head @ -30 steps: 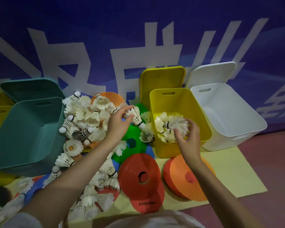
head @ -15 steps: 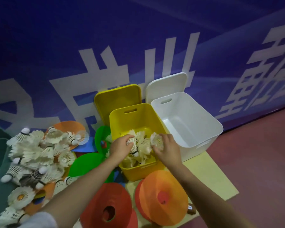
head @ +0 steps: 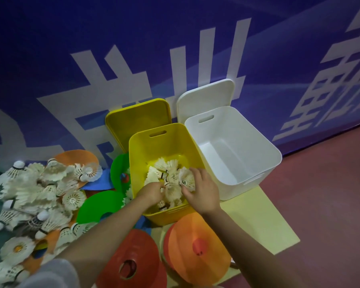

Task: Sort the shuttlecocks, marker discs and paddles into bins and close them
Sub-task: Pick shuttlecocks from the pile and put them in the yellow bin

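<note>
Two hands (head: 203,193) in yellow bin (head: 154,146), discs (head: 197,246) near

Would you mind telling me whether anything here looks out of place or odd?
Nothing looks damaged. Many shuttlecocks lie loose in a heap left of the yellow bin, over marker discs, unsorted.

Two open bins, yellow (head: 152,146) and white (head: 247,129), two lids, several marker discs, and shuttlecocks beyond counting.
</note>
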`<act>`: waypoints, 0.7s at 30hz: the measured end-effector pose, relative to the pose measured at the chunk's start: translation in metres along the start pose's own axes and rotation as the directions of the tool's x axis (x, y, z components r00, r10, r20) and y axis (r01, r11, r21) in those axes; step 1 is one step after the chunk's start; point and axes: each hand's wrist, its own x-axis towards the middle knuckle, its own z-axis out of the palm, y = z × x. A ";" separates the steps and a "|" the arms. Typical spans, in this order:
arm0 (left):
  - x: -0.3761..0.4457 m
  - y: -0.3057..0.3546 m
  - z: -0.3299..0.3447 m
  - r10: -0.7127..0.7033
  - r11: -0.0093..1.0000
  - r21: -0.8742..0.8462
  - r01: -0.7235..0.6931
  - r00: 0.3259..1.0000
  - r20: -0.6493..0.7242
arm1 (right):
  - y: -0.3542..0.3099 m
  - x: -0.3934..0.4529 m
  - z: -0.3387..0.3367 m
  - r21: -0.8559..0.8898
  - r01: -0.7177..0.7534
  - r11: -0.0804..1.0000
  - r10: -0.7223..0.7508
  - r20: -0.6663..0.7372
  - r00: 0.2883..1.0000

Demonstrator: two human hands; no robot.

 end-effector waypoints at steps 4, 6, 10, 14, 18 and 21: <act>-0.004 0.003 -0.010 -0.024 0.994 -0.111 0.009 0.991 -0.134 | 0.003 0.000 0.000 -0.023 -0.005 1.000 0.006 0.045 0.999; -0.012 0.001 -0.022 0.043 0.989 -0.120 -0.081 0.956 -0.291 | 0.003 0.000 -0.001 -0.037 -0.030 0.999 0.033 0.092 0.995; -0.033 -0.016 -0.035 0.058 0.993 -0.052 -0.102 0.843 -0.534 | 0.000 0.002 -0.003 -0.106 -0.056 0.993 0.075 0.186 0.980; -0.045 -0.031 -0.024 -0.170 0.944 -0.329 0.008 0.867 -0.468 | -0.006 0.023 -0.005 -0.008 -0.139 0.990 0.136 0.261 0.956; -0.052 -0.021 -0.018 -0.264 0.833 -0.551 -0.050 0.840 -0.475 | -0.014 0.063 -0.003 0.156 -0.256 0.954 0.220 0.217 0.951; -0.051 -0.020 -0.017 -0.359 0.771 -0.637 -0.027 0.808 -0.468 | -0.014 0.092 0.019 0.154 -0.324 0.934 0.274 0.277 0.921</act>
